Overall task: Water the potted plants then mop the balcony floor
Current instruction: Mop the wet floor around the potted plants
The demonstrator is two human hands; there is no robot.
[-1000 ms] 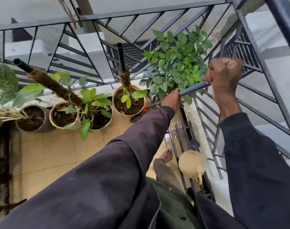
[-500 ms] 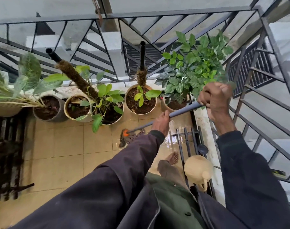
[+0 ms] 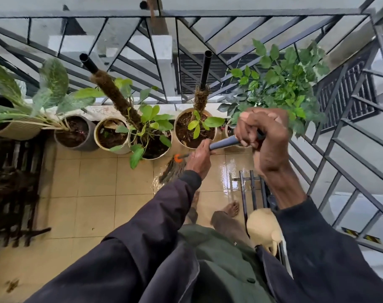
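Your right hand (image 3: 262, 136) is fisted round the top of the mop handle (image 3: 224, 142), and your left hand (image 3: 199, 158) wraps it lower down. That split grip lets you steer from above and push from below. The mop head (image 3: 172, 171) sits on the tiled floor (image 3: 94, 189) just in front of the potted plants (image 3: 175, 133), beside a wet, shining patch (image 3: 227, 171), so mopping looks under way. The watering can (image 3: 262, 226) rests by the metal rack (image 3: 244, 189) near the railing (image 3: 339, 149), likely set clear of the mop's path.

Metal railing (image 3: 251, 12); dark slatted rack (image 3: 13, 193)
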